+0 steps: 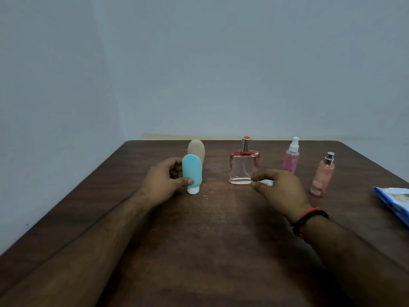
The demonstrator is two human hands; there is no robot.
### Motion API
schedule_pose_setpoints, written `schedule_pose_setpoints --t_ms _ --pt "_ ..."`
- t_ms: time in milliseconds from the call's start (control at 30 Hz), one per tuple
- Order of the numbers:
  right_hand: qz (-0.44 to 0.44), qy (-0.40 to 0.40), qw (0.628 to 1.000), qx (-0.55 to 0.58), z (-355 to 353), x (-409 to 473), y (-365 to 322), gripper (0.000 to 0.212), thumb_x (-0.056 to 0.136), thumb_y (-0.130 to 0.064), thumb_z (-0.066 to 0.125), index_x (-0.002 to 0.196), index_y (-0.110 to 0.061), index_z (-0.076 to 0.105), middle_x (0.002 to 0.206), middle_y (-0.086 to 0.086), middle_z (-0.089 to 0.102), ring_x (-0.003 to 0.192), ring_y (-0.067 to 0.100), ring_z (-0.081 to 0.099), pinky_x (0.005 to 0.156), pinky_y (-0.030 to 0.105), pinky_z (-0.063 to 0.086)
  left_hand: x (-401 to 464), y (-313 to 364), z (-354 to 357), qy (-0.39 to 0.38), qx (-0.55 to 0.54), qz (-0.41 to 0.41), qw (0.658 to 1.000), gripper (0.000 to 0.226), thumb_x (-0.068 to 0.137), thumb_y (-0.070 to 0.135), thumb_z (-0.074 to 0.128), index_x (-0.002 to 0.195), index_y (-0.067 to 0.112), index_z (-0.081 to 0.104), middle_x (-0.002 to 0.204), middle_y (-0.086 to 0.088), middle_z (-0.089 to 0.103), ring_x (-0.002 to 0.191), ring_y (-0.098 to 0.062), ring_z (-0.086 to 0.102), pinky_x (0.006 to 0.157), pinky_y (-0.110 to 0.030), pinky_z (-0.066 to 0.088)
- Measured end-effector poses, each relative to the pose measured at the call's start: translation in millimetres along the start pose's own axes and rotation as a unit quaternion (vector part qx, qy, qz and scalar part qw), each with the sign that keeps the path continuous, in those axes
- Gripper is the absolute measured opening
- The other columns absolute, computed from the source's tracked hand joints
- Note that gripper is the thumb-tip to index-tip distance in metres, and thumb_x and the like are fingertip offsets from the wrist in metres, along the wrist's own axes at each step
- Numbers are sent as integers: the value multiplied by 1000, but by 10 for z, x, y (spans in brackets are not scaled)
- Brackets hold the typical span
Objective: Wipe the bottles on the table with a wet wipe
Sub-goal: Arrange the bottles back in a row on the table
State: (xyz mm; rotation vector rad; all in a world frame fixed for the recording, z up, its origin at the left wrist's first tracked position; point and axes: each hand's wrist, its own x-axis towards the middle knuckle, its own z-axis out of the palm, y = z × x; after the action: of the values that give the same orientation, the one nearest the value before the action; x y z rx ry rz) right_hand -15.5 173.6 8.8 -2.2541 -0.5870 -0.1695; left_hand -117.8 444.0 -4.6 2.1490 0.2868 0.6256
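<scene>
I see five bottles standing on the table (221,251), ranged across its far half so that each can be reached in turn.

My left hand (163,180) grips the blue tube (191,171) toward the far left corner, thumb across its front and fingers curled behind. The tube stands inverted on its white cap (193,189), so the grip looks meant to steady it upright, either for wiping or for setting down; I cannot tell which. The beige tube (196,149) stands just behind it, nearer the far edge, partly hidden.

My right hand (281,191) hovers near the middle of the table, fingers curled and pinching a small bunched white wet wipe (266,182). Bunching gives a compact pad for rubbing. The hand sits just in front of the square glass perfume bottle (243,169), whose lower right corner it overlaps; contact cannot be confirmed.

The pink spray bottle (291,159) stands near the far edge to the right. The peach spray bottle (322,176) stands nearer the right edge, clear of both hands.

The blue wipe packet (394,202) lies at the right edge, within reach of the right hand for a fresh wipe.

A red and black wristband (309,218) circles the right wrist.
</scene>
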Motion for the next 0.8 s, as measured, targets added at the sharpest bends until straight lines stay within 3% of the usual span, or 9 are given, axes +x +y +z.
schedule_pose_setpoints --t_ms 200,267,367,400,467,533,600,700,800 --pt "58 1 998 28 -109 39 194 16 84 -24 75 100 -20 76 106 -2 73 96 11 60 89 26 46 -62 23 -1 0 -2 -24 1000 67 62 35 92 120 40 58 107 19 68 92 3 65 81 -20 54" --pt "85 -5 996 37 -134 47 251 21 84 -25 74 105 -20 75 112 0 71 102 15 61 93 31 49 -108 63 -7 73 45 -14 996 74 67 39 89 130 29 54 119 12 64 106 -7 61 91 -30 51" --pt "105 -12 993 58 -151 71 301 27 85 -23 71 112 -20 72 120 3 69 110 19 61 101 40 50 -216 232 42 291 170 172 926 49 83 35 78 120 10 58 115 -5 62 108 -18 50 91 -34 44" --pt "103 -8 993 61 -151 86 303 28 86 -24 71 114 -19 71 122 3 68 111 19 60 102 41 49 -262 338 118 313 165 230 907 40 86 32 75 114 9 59 110 -5 60 104 -18 50 88 -32 43" --pt "92 7 994 57 -143 133 288 32 86 -26 71 117 -19 70 124 3 68 114 20 60 103 39 48 -345 596 385 247 112 277 922 28 89 29 68 109 12 58 105 0 57 98 -15 53 81 -26 46" --pt "78 16 995 62 -108 188 259 36 85 -28 72 120 -18 68 125 3 67 116 20 60 100 33 47 -413 822 716 154 71 209 963 31 90 33 65 116 19 55 109 5 56 100 -8 54 83 -20 50" --pt "64 15 996 68 -51 240 224 40 85 -28 72 123 -16 66 126 2 67 116 19 60 96 27 45 -427 934 1010 106 59 111 986 50 87 30 70 131 19 48 126 4 55 115 -10 53 97 -26 48" --pt "55 3 996 74 40 319 195 48 86 -26 72 130 -11 61 132 5 63 122 19 58 105 30 44 -343 980 1275 58 69 19 996 74 87 27 71 148 13 32 145 -5 46 133 -20 45 111 -36 38" --pt "57 6 996 71 104 371 188 51 87 -25 71 134 -10 58 136 6 60 127 21 54 106 29 39 -202 998 1394 42 39 -86 995 79 87 26 69 151 9 25 151 -10 40 137 -26 41 112 -41 37"
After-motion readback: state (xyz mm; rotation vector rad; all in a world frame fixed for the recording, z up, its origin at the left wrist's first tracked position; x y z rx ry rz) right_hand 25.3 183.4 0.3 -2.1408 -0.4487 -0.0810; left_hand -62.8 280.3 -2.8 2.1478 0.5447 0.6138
